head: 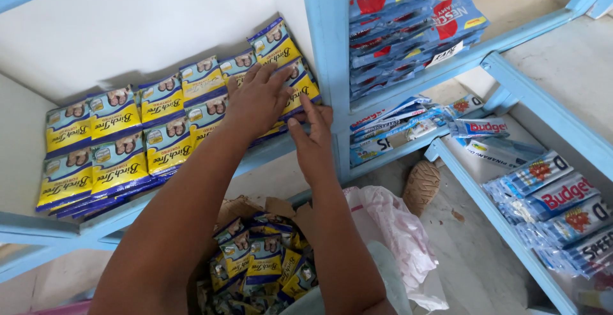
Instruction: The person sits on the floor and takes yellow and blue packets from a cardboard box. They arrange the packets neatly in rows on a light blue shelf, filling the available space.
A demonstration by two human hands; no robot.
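Rows of small yellow-and-blue sachets (pixel 121 142) lie overlapped on a light blue wooden shelf (pixel 268 151). My left hand (pixel 255 101) lies flat on the sachets at the right end of the rows, fingers spread. My right hand (pixel 313 139) presses its fingertips against the edge of the rightmost sachets (pixel 300 85), next to the blue upright post (pixel 329 66). Neither hand grips a sachet. Below my arms, an open cardboard box (pixel 258 264) holds several more of the same sachets.
Right of the post, blue-and-red sachets (pixel 408 15) are stacked on an upper shelf, with mixed packets (pixel 408 127) below. More blue-and-white packets (pixel 549 206) lie on a lower right shelf. A white plastic bag (pixel 399 238) and a foot in a sandal (pixel 421 184) are on the floor.
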